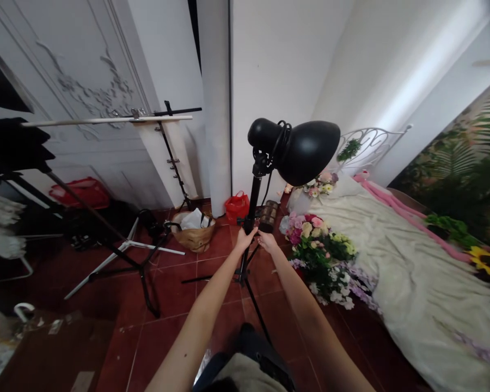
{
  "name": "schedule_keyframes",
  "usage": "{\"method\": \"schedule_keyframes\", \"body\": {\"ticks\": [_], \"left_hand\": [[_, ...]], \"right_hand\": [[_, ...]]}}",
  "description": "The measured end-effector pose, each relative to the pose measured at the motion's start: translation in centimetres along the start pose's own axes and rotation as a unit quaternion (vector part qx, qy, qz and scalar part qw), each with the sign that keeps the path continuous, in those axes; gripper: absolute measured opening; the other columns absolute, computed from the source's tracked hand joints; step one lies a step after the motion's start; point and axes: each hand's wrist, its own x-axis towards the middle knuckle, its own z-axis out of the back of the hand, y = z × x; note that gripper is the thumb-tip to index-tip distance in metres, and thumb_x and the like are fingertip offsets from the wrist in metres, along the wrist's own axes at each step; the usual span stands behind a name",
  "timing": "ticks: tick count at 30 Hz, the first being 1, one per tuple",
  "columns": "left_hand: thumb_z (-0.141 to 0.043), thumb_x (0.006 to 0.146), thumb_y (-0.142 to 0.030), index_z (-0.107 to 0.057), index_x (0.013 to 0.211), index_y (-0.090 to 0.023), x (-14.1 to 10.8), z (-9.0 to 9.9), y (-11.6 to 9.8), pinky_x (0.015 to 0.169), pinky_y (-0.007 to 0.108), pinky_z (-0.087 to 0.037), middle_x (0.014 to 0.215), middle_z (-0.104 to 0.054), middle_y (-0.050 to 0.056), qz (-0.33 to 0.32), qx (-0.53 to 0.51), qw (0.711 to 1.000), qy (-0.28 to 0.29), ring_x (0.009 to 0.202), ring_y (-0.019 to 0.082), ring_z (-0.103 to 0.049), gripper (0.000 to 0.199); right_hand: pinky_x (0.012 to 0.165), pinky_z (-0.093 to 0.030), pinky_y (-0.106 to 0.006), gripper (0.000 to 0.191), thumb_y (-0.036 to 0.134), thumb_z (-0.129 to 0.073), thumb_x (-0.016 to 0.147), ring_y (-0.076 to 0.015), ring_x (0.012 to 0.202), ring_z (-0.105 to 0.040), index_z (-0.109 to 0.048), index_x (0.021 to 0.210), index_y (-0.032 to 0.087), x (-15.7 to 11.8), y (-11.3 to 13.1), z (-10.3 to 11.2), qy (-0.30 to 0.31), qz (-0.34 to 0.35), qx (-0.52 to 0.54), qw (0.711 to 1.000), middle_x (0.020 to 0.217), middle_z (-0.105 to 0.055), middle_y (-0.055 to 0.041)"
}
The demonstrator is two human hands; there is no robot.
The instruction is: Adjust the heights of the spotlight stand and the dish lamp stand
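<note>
A black studio lamp point(310, 149) with a rounded reflector and a coiled cord tops a black light stand point(253, 198) in the middle of the view. My left hand point(245, 239) is wrapped round the stand's pole, just below a clamp knob. Close beside it on the right, my right hand point(266, 240) has its fingers bent at the pole; what they hold is too small to make out. The stand's thin legs spread over the red tiled floor point(224, 321) in front of my feet.
To the left stand a tripod point(141, 267) and a white crossbar point(106, 121). A woven basket point(194, 237) and a red bag point(237, 208) sit by the wall. At right, flowers point(310, 231) lie beside a bed with a cream cover point(396, 261). A cardboard piece point(49, 354) lies lower left.
</note>
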Motion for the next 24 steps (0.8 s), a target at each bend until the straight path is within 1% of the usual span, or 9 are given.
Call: {"method": "schedule_keyframes", "body": {"ticks": [5,8,11,13,15,17,19,22,24], "left_hand": [[-0.068,0.061,-0.052,-0.063,0.069,-0.012,0.8,-1.2,0.7,0.051,0.024,-0.044,0.062,-0.062,0.005,0.051,0.022,0.998,-0.04,0.055,0.014,-0.057,0.041],[-0.067,0.06,-0.054,-0.062,0.065,-0.012,1.1,-1.5,1.1,0.05,0.023,-0.043,0.06,-0.061,0.003,0.042,0.047,0.996,-0.061,0.056,0.014,-0.057,0.042],[-0.067,0.061,-0.054,-0.062,0.066,-0.013,1.4,-1.6,1.2,0.053,0.023,-0.045,0.061,-0.061,0.004,0.032,0.067,0.995,-0.07,0.059,0.014,-0.058,0.041],[-0.066,0.062,-0.053,-0.062,0.066,-0.013,1.4,-1.6,1.0,0.053,0.023,-0.045,0.061,-0.062,0.004,0.032,0.068,0.995,-0.063,0.058,0.015,-0.058,0.041],[-0.065,0.063,-0.054,-0.061,0.066,-0.013,1.3,-1.5,0.8,0.052,0.023,-0.044,0.061,-0.061,0.004,0.035,0.065,0.996,-0.052,0.056,0.014,-0.057,0.041],[-0.065,0.064,-0.054,-0.061,0.067,-0.014,1.2,-1.5,0.7,0.05,0.023,-0.043,0.061,-0.061,0.004,0.032,0.06,0.996,-0.049,0.054,0.013,-0.056,0.041],[-0.066,0.062,-0.054,-0.061,0.067,-0.014,1.1,-1.4,0.5,0.048,0.023,-0.041,0.061,-0.061,0.004,0.031,0.055,0.997,-0.05,0.052,0.012,-0.054,0.041],[-0.068,0.059,-0.055,-0.061,0.064,-0.013,1.0,-1.1,0.2,0.045,0.022,-0.039,0.057,-0.059,0.003,0.053,0.049,0.997,-0.032,0.048,0.011,-0.052,0.043],[-0.068,0.058,-0.056,-0.062,0.064,-0.012,0.9,-0.8,0.0,0.043,0.022,-0.039,0.055,-0.059,0.003,0.069,0.047,0.996,-0.007,0.047,0.011,-0.051,0.045]], "right_hand": [[0.04,-0.037,-0.017,0.021,0.03,-0.07,0.068,-0.0061,0.039,-0.044,-0.056,0.064,0.015,1.0,-0.4,0.9,0.027,-0.002,0.023,0.999,0.049,-0.054,0.0018],[0.043,-0.038,-0.016,0.021,0.031,-0.072,0.064,-0.0061,0.045,-0.047,-0.06,0.07,0.015,1.1,-1.5,1.2,0.031,0.023,0.034,0.999,0.056,-0.058,0.0018],[0.053,-0.043,-0.016,0.029,0.034,-0.069,0.066,-0.0062,0.059,-0.054,-0.064,0.089,0.018,0.9,-2.7,1.9,0.05,0.071,0.052,0.995,0.079,-0.066,-0.0002],[0.06,-0.045,-0.017,0.037,0.036,-0.067,0.067,-0.0069,0.067,-0.057,-0.063,0.101,0.021,1.0,-2.9,2.8,0.092,0.095,0.037,0.991,0.092,-0.066,-0.0013],[0.062,-0.045,-0.019,0.042,0.037,-0.067,0.068,-0.0084,0.07,-0.058,-0.062,0.106,0.021,1.4,-2.1,3.9,0.155,0.098,-0.024,0.983,0.095,-0.066,-0.0025],[0.063,-0.046,-0.021,0.043,0.036,-0.068,0.066,-0.0104,0.073,-0.059,-0.062,0.106,0.02,2.2,-0.7,4.8,0.214,0.1,-0.126,0.963,0.093,-0.066,-0.0036],[0.063,-0.045,-0.022,0.041,0.033,-0.069,0.064,-0.0117,0.073,-0.059,-0.063,0.102,0.017,3.2,1.2,5.1,0.245,0.138,-0.262,0.923,0.089,-0.067,-0.0032],[0.06,-0.044,-0.022,0.034,0.027,-0.073,0.056,-0.0115,0.062,-0.056,-0.065,0.086,0.015,4.3,3.6,4.6,0.241,0.198,-0.423,0.851,0.071,-0.064,0.0013],[0.058,-0.043,-0.022,0.034,0.022,-0.077,0.049,-0.0109,0.057,-0.053,-0.064,0.08,0.015,4.6,4.6,4.0,0.229,0.216,-0.462,0.829,0.064,-0.06,0.004]]}}
